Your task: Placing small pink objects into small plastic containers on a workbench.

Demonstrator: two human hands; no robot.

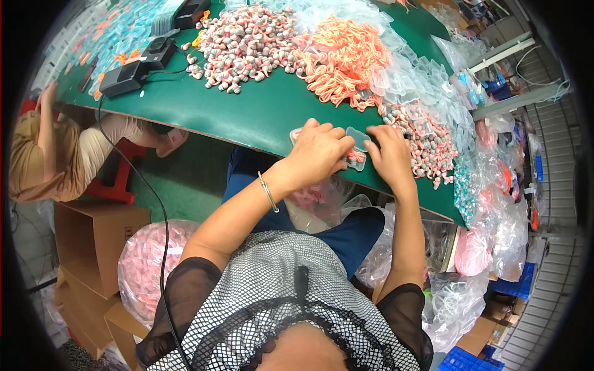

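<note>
At the table's near edge, a small clear plastic case lies with its lid raised and coral-and-grey corded pieces inside. My left hand is closed on the case's left side, its fingers curled over the contents. My right hand has its thumb and fingertips bent at the lid's right edge, seemingly pinching it. Part of another clear case with something pink shows beside my left fingers. To the right of my right hand spreads a heap of pink-and-grey pieces.
Bundled orange cords and a mound of grey-and-pink pieces cover the green table farther off. Clear cases pile at the right. Black boxes trail a cable. A seated person is at left, near cardboard boxes.
</note>
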